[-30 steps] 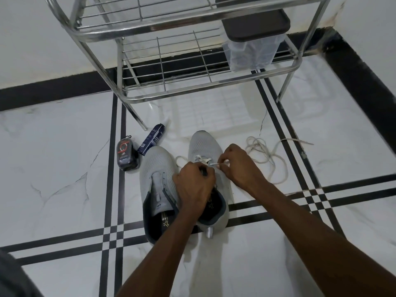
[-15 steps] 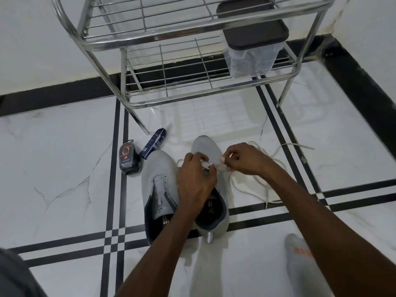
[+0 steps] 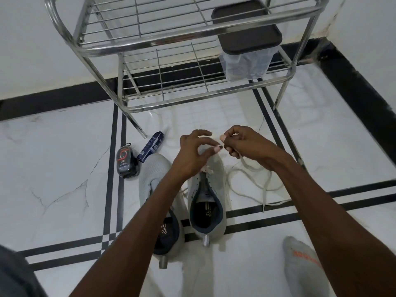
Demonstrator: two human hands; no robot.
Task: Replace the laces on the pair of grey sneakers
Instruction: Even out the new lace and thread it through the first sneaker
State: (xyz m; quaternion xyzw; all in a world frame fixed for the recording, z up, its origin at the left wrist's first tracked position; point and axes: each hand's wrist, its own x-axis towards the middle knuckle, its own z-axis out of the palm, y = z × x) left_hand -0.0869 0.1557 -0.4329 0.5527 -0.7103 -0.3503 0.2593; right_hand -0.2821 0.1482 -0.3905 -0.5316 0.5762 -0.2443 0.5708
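Two grey sneakers sit side by side on the white tiled floor at the centre of the frame, toes pointing toward the top: the left sneaker (image 3: 154, 185), partly hidden under a forearm, and the right sneaker (image 3: 206, 196), whose opening shows plainly. A white lace (image 3: 252, 179) runs from the front eyelets of the right sneaker up to the hands, and its loose length lies in soft loops on the floor just right of the shoe.

Both hands are raised just above the right sneaker's toe. The right hand (image 3: 242, 142) pinches the lace between thumb and curled fingers, and the strand hangs down from under it. The left hand (image 3: 192, 153) has its fingers half curled with the fingertips brought close to the right hand's thumb — it seems to touch the lace end there, though the spot is too small and pale to be sure.

The lace looks light, limp and somewhat slippery; it will flop and twist unless kept taut, so the stiff tip is likely the best place to hold it for threading. The sneaker itself is soft mesh and light — it would probably slide on the glossy tile if pulled, so steadying it near the eyelets seems wise.
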